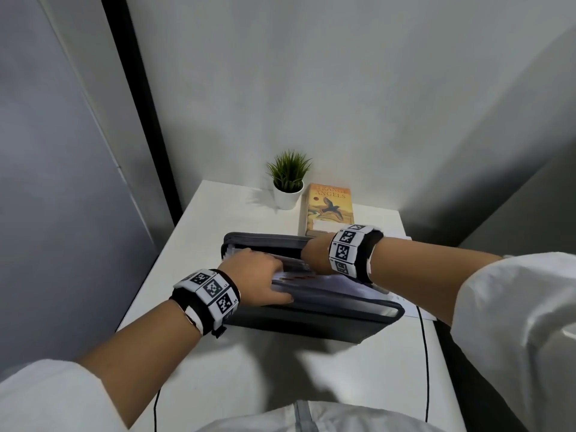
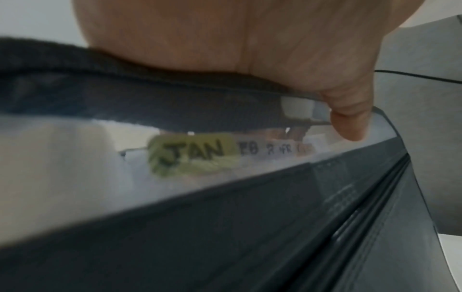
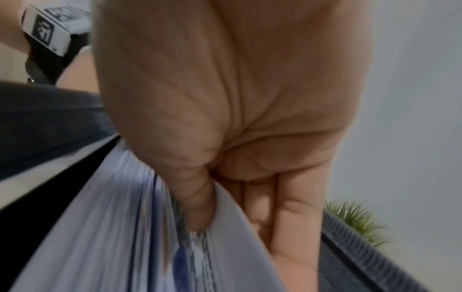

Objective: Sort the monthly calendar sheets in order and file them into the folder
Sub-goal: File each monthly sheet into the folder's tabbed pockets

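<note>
A dark grey expanding folder (image 1: 311, 321) lies open on the white table (image 1: 193, 244). My left hand (image 1: 258, 275) grips its near dividers, thumb (image 2: 350, 122) hooked over the translucent front edge. Just below that edge runs a row of month tabs, starting with a green JAN tab (image 2: 192, 152). My right hand (image 1: 313, 254) reaches into the folder from the right, its fingers hidden in the head view. In the right wrist view, thumb and fingers (image 3: 287, 217) pinch a white calendar sheet (image 3: 232, 213) among other blue-printed sheets (image 3: 105, 227).
A small potted plant (image 1: 288, 182) and an orange book (image 1: 328, 210) stand behind the folder by the wall. A loose white paper (image 1: 414, 308) pokes out under the folder's right end. Black cables (image 1: 425, 353) hang near the table's right edge and front.
</note>
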### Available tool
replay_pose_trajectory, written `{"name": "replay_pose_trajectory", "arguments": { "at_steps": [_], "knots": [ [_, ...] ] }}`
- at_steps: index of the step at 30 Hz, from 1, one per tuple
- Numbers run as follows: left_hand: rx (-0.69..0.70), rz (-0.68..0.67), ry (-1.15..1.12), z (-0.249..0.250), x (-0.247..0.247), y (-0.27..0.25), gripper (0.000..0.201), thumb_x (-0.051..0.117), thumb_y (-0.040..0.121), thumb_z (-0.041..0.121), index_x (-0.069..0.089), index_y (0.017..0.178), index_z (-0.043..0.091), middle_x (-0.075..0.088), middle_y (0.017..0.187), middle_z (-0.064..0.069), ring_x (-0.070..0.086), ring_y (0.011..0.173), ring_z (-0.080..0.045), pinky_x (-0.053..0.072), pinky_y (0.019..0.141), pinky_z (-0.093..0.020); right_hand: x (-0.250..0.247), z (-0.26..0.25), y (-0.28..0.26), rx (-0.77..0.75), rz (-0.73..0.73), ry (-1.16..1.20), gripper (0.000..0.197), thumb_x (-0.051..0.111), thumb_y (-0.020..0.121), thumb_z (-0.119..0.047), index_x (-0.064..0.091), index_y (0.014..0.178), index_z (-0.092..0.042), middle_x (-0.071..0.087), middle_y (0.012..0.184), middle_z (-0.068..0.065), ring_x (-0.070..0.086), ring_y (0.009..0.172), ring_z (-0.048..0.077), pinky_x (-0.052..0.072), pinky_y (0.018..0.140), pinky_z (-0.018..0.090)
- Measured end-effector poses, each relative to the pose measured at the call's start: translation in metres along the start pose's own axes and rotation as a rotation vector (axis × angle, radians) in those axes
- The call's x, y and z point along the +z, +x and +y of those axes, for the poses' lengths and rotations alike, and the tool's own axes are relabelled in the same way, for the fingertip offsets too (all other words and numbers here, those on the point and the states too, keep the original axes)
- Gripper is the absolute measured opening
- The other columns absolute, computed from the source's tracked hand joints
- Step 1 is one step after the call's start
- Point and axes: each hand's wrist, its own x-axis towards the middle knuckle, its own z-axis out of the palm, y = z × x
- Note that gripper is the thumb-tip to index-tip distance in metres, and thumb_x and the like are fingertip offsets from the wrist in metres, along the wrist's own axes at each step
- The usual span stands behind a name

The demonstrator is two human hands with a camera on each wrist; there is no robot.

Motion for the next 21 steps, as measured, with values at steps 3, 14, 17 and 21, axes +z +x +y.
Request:
{"name": "replay_pose_trajectory", "arguments": {
  "at_steps": [3, 14, 17, 21],
  "knots": [
    [0.03, 0.001, 0.018, -0.002, 0.003, -0.001, 0.062, 0.044, 0.07, 0.08, 0.064, 0.095, 0.027, 0.058, 0.095, 0.008, 0.055, 0.093, -0.017, 0.041, 0.085, -0.034, -0.004, -0.004, 0.007, 0.004, -0.091, -0.067, 0.037, 0.056, 0.095, -0.026, 0.052, 0.131, -0.021, 0.059, 0.123, -0.002, 0.063, 0.104, 0.024, 0.054, 0.086, 0.04],
    [0.072, 0.033, -0.035, -0.012, 0.007, 0.008, 0.073, 0.04, 0.071, 0.082, 0.066, 0.108, 0.025, 0.049, 0.128, 0.011, 0.049, 0.112, -0.012, 0.041, 0.094, -0.033, -0.006, 0.007, 0.008, -0.054, -0.141, 0.273, 0.027, 0.041, 0.098, -0.022, 0.064, 0.102, -0.007, 0.063, 0.093, 0.007, 0.059, 0.083, 0.025, 0.048, 0.076, 0.034],
    [0.066, 0.019, -0.036, -0.013, 0.006, 0.008, 0.075, 0.038, 0.072, 0.082, 0.067, 0.111, 0.024, 0.05, 0.129, 0.013, 0.05, 0.114, -0.011, 0.043, 0.093, -0.033, 0.0, 0.03, -0.018, -0.035, -0.152, 0.381, 0.026, 0.044, 0.095, -0.02, 0.067, 0.094, -0.008, 0.064, 0.087, 0.004, 0.056, 0.073, 0.022, 0.046, 0.068, 0.03],
    [0.058, 0.011, -0.033, -0.015, 0.004, 0.01, 0.073, 0.04, 0.073, 0.082, 0.064, 0.115, 0.029, 0.049, 0.123, 0.017, 0.052, 0.106, -0.011, 0.042, 0.091, -0.033, 0.024, 0.058, -0.052, 0.038, -0.151, 0.442, 0.028, 0.041, 0.092, -0.009, 0.066, 0.104, -0.009, 0.069, 0.096, 0.009, 0.058, 0.076, 0.024, 0.051, 0.074, 0.033]
  ]
}}
